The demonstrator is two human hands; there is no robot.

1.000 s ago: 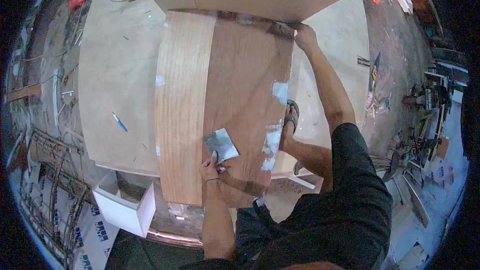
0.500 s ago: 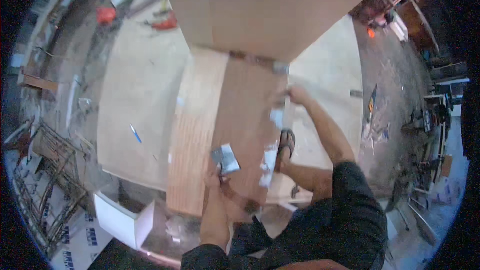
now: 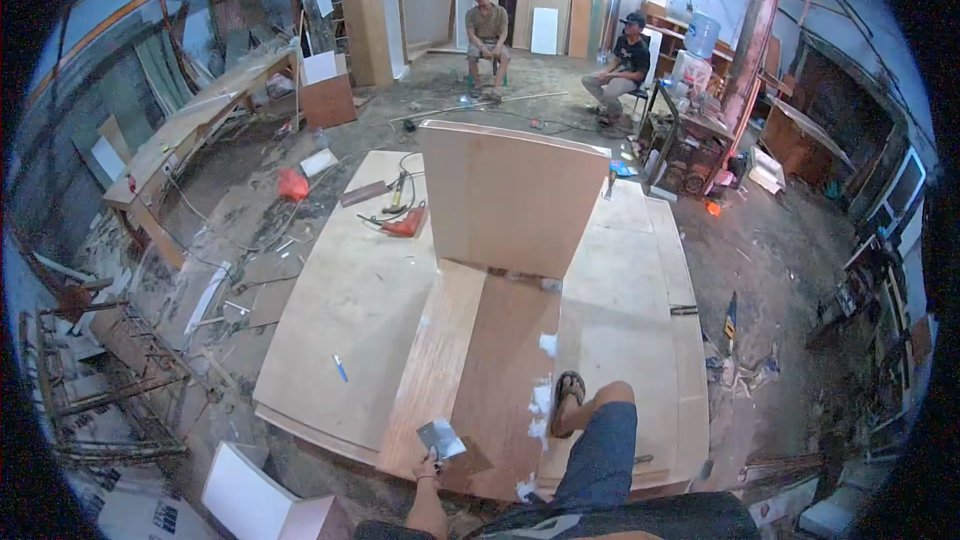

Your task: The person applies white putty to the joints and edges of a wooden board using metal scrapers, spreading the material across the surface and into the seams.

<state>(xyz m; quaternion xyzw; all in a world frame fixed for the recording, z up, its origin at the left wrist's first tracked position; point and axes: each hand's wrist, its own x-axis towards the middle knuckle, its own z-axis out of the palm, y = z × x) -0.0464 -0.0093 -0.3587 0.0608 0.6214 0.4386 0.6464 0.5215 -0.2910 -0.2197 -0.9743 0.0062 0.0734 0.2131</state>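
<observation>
My left hand [image 3: 429,463] is closed on a flat, square, grey putty scraper [image 3: 441,438]. It holds the scraper over the near end of a long wooden panel. That panel has a light striped strip [image 3: 437,360] on the left and a brown strip [image 3: 503,360] on the right. White filler patches [image 3: 541,399] run along the brown strip's right edge. At the panel's far end stands an upright plain board [image 3: 515,200]. My right hand is out of view. My sandalled foot [image 3: 569,398] rests on the pale sheet beside the panel.
A pale plywood sheet [image 3: 340,320] lies under the panel, with a blue pen [image 3: 341,368], a red power tool [image 3: 405,221] and a hammer [image 3: 398,192] on it. A yellow-handled saw [image 3: 730,320] lies right. Two people [image 3: 487,30] sit at the back. A long workbench [image 3: 200,120] stands left.
The view has tilted up, bringing in the far room and the seated people. My right hand, earlier over the brown strip's right edge, has left the view. My left hand still holds the scraper.
</observation>
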